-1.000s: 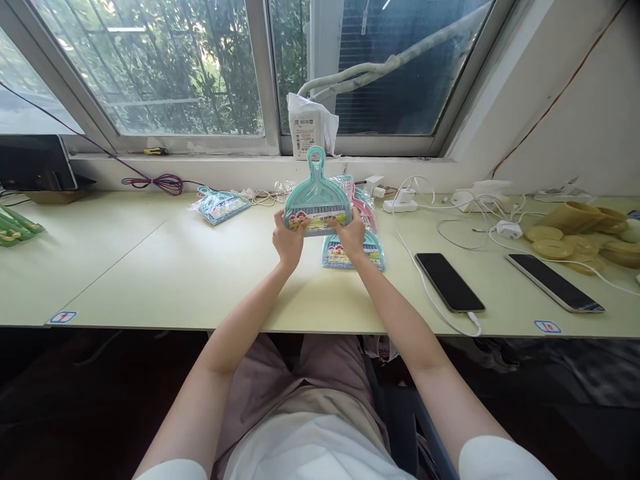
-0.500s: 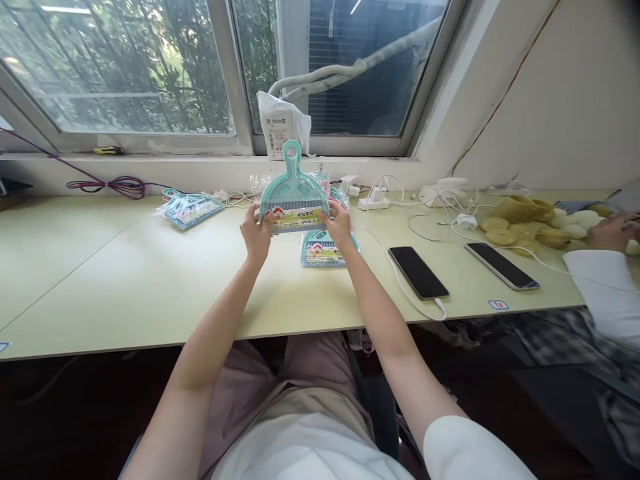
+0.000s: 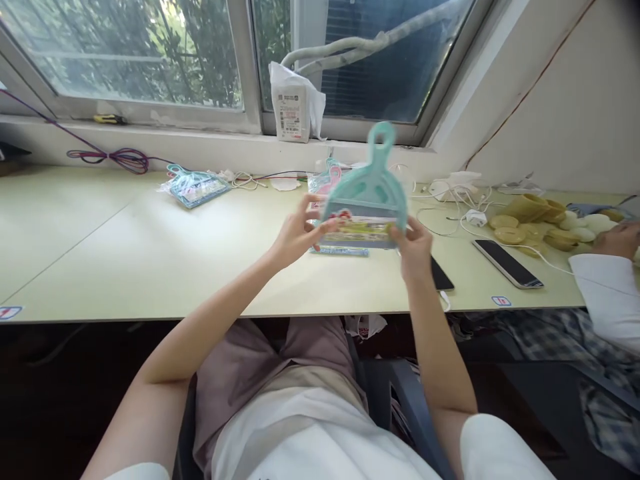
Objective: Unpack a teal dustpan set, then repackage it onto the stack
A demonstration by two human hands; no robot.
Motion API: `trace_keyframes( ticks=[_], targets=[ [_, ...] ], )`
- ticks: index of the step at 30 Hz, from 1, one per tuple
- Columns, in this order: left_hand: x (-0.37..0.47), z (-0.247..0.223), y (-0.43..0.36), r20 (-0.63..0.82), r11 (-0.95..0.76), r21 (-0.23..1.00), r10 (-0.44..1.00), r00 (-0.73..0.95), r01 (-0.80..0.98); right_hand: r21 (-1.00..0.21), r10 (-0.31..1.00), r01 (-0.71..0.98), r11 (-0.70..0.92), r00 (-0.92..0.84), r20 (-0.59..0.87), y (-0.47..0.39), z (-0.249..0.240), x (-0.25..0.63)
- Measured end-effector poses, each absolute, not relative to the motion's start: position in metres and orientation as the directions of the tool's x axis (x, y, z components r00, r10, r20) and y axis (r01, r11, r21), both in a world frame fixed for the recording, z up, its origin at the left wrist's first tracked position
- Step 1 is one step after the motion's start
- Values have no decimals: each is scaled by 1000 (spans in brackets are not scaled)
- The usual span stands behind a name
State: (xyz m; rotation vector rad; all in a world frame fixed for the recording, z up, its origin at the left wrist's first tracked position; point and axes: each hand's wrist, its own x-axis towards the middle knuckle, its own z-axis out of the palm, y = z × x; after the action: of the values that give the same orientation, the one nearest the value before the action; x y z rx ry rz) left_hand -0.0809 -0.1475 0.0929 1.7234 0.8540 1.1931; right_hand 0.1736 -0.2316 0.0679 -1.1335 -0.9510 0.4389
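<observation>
A teal dustpan set with a printed label is held upright above the table, slightly blurred. My left hand grips its lower left edge, thumb on the label side. At its lower right edge my right hand pinches it. Behind and below it, other packaged sets lie on the table, partly hidden; a pink handle and a bluish lower edge show. Another wrapped teal set lies farther left.
On the table are a phone, a partly hidden phone, white cables, a power strip and yellowish round pieces. A person's hand is at the right. A white packet stands on the sill.
Both hands have moved right with the teal dustpan set, which now covers part of the nearer phone. The camera view has shifted slightly.
</observation>
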Motion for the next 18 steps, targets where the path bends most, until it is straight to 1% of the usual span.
trace_keyframes(
  ticks=[2,4,6,7,9,11,13,15,18],
  targets=[
    [-86,91,-149,348,-446,887,817,461,122,-905,660,162,393,636,400,-260,63,198],
    [-89,83,-146,363,-559,808,722,589,187,-911,615,142,388,697,370,-281,59,220],
    [-87,67,-139,361,-646,718,665,653,260,-923,605,111,367,726,328,-292,54,234],
    [-83,58,-134,344,-651,694,675,652,308,-929,601,96,357,738,308,-294,51,238],
    [-72,40,-121,265,-576,694,762,591,431,-939,597,63,338,757,265,-291,45,236],
    [-61,29,-106,226,-497,711,831,508,498,-953,628,28,302,746,221,-282,37,225],
    [-52,25,-92,170,-420,766,862,478,487,-974,697,14,227,696,172,-270,29,212],
    [-48,27,-82,91,-317,844,880,466,433,-990,747,35,137,652,126,-259,22,199],
    [-49,29,-75,1,-167,922,904,428,350,-993,768,105,44,632,101,-243,16,189]
  ],
)
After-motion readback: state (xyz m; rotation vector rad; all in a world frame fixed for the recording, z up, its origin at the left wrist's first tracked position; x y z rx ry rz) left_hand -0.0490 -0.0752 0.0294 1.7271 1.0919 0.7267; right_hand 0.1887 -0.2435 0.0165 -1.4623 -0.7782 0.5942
